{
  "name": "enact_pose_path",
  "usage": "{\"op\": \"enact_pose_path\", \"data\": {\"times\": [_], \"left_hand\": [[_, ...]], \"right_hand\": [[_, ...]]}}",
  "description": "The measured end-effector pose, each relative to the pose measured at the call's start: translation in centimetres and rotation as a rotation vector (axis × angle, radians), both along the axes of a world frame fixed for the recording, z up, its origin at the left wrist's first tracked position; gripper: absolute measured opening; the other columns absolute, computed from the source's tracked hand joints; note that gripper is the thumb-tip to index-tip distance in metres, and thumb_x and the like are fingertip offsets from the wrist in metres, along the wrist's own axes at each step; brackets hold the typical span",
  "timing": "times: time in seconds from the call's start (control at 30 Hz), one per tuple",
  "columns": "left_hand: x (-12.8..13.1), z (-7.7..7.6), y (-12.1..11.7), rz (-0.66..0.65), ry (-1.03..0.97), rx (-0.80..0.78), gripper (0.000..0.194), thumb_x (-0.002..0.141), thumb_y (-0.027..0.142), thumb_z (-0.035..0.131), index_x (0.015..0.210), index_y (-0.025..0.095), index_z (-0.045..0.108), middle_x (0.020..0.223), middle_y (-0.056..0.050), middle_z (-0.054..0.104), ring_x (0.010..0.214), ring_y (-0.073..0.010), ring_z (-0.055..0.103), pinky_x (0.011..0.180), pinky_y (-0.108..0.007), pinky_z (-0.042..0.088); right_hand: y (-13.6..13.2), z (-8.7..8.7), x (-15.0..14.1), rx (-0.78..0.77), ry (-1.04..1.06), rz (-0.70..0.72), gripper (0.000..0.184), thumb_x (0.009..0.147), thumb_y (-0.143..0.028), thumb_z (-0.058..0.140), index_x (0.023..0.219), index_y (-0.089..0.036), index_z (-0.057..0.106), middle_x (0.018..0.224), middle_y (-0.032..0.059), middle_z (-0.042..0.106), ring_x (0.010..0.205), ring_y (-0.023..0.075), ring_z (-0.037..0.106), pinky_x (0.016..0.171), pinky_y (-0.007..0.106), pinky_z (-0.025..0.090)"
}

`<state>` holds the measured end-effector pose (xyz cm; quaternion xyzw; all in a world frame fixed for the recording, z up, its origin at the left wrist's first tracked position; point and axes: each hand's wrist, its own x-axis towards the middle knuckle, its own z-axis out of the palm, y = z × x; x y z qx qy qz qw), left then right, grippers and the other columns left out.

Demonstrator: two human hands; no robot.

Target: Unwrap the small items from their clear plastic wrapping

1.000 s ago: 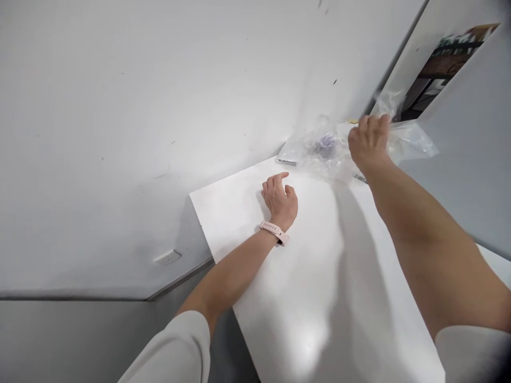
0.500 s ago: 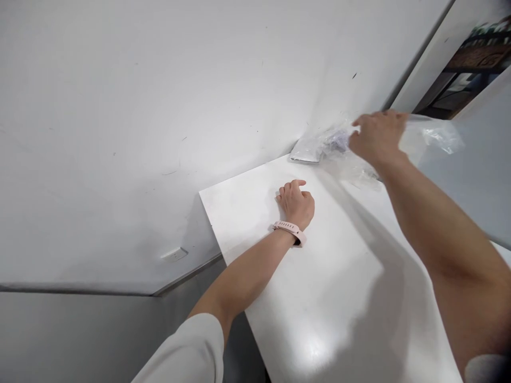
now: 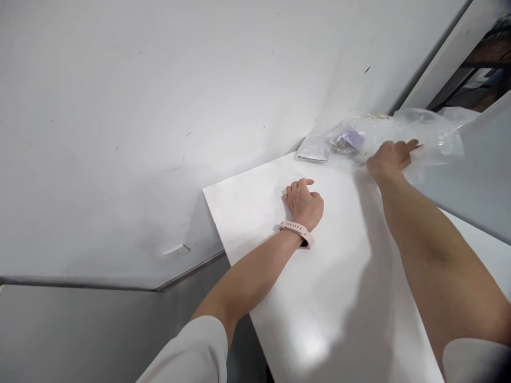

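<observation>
My left hand (image 3: 304, 203), with a pale pink band (image 3: 296, 230) on its wrist, rests on the white table (image 3: 247, 207). Its fingers are loosely bent and apart, with nothing in them. Farther right, my right hand (image 3: 390, 158) touches a heap of clear plastic bags (image 3: 433, 130) along the table's back edge. Its fingers reach to the right over the film, spread a little; the thumb is hidden. Left of this hand, a small purple item (image 3: 353, 139) shows through the plastic.
A white wall (image 3: 159, 106) with scuff marks rises behind the table. Low on it sits a wall socket (image 3: 178, 250). At the right stand a pale panel (image 3: 483, 175) and, beyond it, dark shelving (image 3: 479, 80).
My right hand has come down from above the plastic bags onto them, and the purple item shows more plainly. The left hand has stayed in place on the table.
</observation>
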<state>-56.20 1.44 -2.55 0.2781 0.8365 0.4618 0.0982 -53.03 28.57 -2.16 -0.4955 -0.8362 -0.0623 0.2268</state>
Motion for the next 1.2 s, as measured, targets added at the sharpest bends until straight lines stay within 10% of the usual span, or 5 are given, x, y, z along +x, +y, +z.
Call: {"op": "enact_pose_path", "data": {"times": [0.13,0.27,0.53,0.87,1.2], "left_hand": [[0.0,0.1,-0.1,0.002,-0.002,0.008,0.034,0.084,0.008,0.047,0.112,0.023,0.057,0.126,-0.007,0.062,0.125,-0.0227,0.051,0.111,-0.042,0.033],[0.0,0.0,0.0,0.005,-0.001,0.006,0.033,0.085,0.008,0.047,0.112,0.024,0.057,0.125,-0.007,0.063,0.124,-0.0226,0.051,0.111,-0.042,0.034],[-0.2,0.5,0.0,0.135,-0.024,0.13,0.046,0.087,0.01,0.045,0.132,0.02,0.048,0.143,-0.009,0.052,0.14,-0.02,0.041,0.117,-0.032,0.031],[-0.7,0.2,0.0,0.135,0.025,0.052,0.06,0.099,0.042,0.037,0.153,0.017,0.027,0.164,-0.016,0.027,0.154,-0.0232,0.018,0.124,-0.041,0.016],[-1.6,0.7,-1.0,-0.012,-0.009,0.048,0.05,0.094,0.021,0.043,0.144,0.013,0.044,0.154,-0.011,0.046,0.144,-0.0218,0.039,0.12,-0.034,0.029]], "right_hand": [[-2.8,1.9,-3.7,0.04,0.14,0.207,0.047,0.099,-0.034,0.04,0.137,-0.013,0.057,0.144,0.0234,0.041,0.137,0.0332,0.024,0.105,0.055,0.023],[-3.5,2.7,-7.5,-0.399,0.13,0.253,0.085,0.091,-0.074,0.038,0.156,-0.019,0.031,0.164,0.0229,-0.012,0.146,0.0482,-0.003,0.102,0.072,0.017],[-3.4,-0.6,-8.8,-0.489,-0.019,0.417,0.075,0.084,-0.071,0.05,0.144,-0.026,0.052,0.16,0.012,0.034,0.146,0.0436,0.025,0.113,0.068,0.019],[-10.8,-3.8,0.8,-0.321,0.081,1.051,0.064,0.089,-0.07,0.044,0.131,-0.026,0.062,0.144,0.0085,0.057,0.141,0.0301,0.043,0.117,0.055,0.031],[-20.0,-3.1,18.6,-0.41,0.122,0.805,0.055,0.093,-0.065,0.045,0.131,-0.029,0.06,0.147,0.0063,0.053,0.144,0.0291,0.039,0.118,0.054,0.03]]}}
